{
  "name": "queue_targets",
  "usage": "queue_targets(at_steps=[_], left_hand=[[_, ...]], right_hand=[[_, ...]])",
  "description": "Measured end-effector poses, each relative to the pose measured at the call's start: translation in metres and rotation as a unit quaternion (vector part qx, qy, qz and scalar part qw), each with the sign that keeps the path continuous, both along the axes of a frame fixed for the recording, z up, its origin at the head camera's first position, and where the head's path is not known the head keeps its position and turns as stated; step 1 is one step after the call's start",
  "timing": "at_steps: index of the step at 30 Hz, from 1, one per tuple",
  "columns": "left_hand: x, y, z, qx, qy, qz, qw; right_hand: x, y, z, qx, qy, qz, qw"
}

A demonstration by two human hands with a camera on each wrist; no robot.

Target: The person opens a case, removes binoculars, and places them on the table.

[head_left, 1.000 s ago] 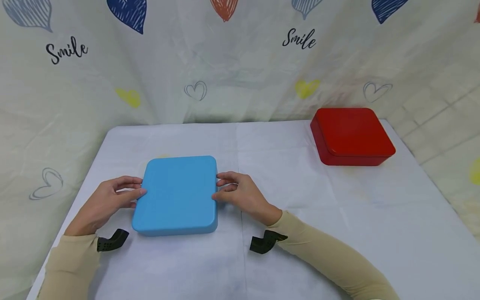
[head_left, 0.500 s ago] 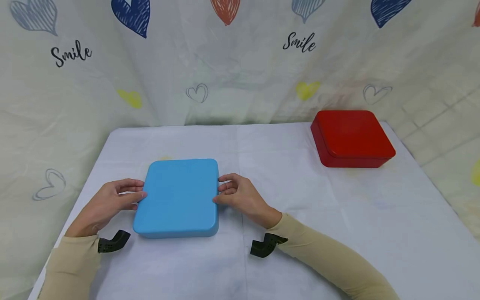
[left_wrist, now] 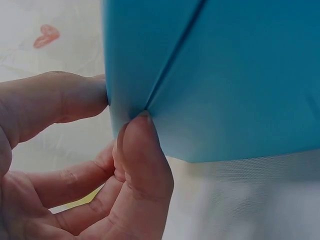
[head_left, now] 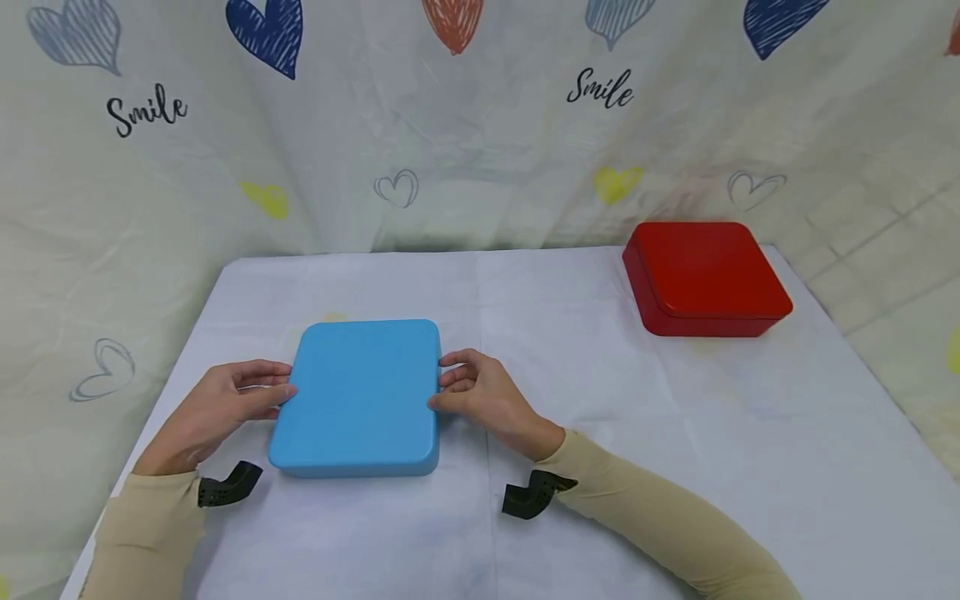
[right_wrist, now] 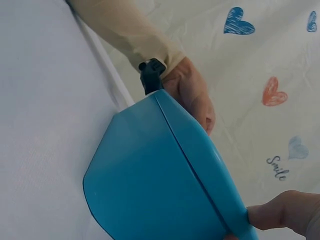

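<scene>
A blue lidded box (head_left: 358, 396) with rounded corners lies flat on the white-covered table, lid on. My left hand (head_left: 213, 408) holds its left side, thumb at the top edge. In the left wrist view, the thumb (left_wrist: 65, 100) presses the lid's rim while a fingertip (left_wrist: 142, 135) sits right at the dark seam under it. On the opposite side my right hand (head_left: 483, 396) grips the lid edge the same way, its thumb (right_wrist: 275, 212) against the rim in the right wrist view. Most of that hand is outside its own wrist view.
A closed red box (head_left: 712, 271) stands at the table's back right. Behind the white tabletop (head_left: 637, 517) hangs a pale cloth (head_left: 495, 125) printed with hearts and "Smile". Both beige sleeves (head_left: 660, 512) reach in from the front, with black wrist mounts (head_left: 230, 485) on them.
The head view has tilted slightly, so the scene sits a little lower and further right. Both hands keep their places on the blue box.
</scene>
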State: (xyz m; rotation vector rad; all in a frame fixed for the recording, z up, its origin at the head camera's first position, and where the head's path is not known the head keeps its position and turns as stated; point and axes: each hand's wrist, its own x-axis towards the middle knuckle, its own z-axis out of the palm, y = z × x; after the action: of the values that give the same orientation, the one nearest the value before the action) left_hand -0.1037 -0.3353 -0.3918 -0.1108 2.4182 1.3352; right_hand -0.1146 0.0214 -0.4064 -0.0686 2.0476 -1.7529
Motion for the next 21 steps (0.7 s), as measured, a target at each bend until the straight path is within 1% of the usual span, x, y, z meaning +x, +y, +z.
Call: queue_targets(at_steps=[4, 9, 21], left_hand=[[0.0012, 0.0001, 0.0018, -0.004, 0.001, 0.002, 1.0], [0.0019, -0.0013, 0.0011, 0.0, 0.002, 0.001, 1.0], [0.0029, -0.0005, 0.003, -0.003, -0.003, 0.003, 1.0]], right_hand=[[0.0014, 0.0001, 0.001, -0.005, 0.002, 0.004, 1.0], [0.0027, 0.0009, 0.0027, -0.013, 0.005, 0.005, 0.9999], [0.0038, 0.0005, 0.0013, -0.023, 0.004, 0.004, 0.9997]])
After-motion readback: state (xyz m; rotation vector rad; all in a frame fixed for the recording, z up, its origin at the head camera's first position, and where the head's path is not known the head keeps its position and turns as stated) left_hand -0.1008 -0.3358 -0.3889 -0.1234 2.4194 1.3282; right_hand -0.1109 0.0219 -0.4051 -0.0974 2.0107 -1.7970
